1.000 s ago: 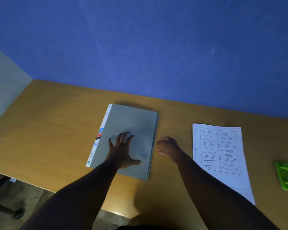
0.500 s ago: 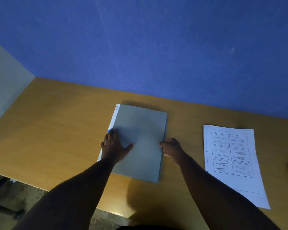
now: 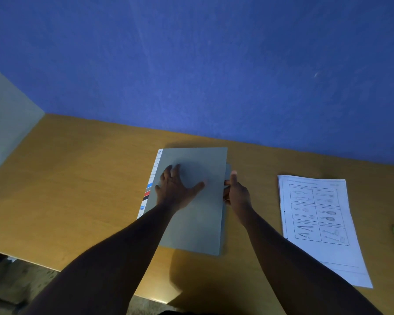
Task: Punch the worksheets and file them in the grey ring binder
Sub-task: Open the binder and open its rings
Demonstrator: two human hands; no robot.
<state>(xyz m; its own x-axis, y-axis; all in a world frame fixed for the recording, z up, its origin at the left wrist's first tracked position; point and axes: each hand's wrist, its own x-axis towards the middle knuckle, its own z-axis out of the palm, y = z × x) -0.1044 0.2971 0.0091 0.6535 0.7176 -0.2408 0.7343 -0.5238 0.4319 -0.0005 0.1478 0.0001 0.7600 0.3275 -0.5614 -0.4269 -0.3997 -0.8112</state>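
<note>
- Fingers of right hand point(image 3: 236, 194) pinch the open right edge of the grey ring binder point(image 3: 196, 214); thumb on top, front cover point(image 3: 205, 228) lifted slightly off the back board.
- Left hand point(image 3: 175, 189) lies flat, fingers spread, on the cover beside the spine strip; gripping nothing.
- Binder lies closed on the desk point(image 3: 77, 189), in front of the person.
- Worksheets point(image 3: 319, 223) lie well right of binder; punch holes show along their near-binder edge.
- Judgement: cover looks thin, light, bendy card; best lifted at mid-edge, spine side held down against sliding.
</note>
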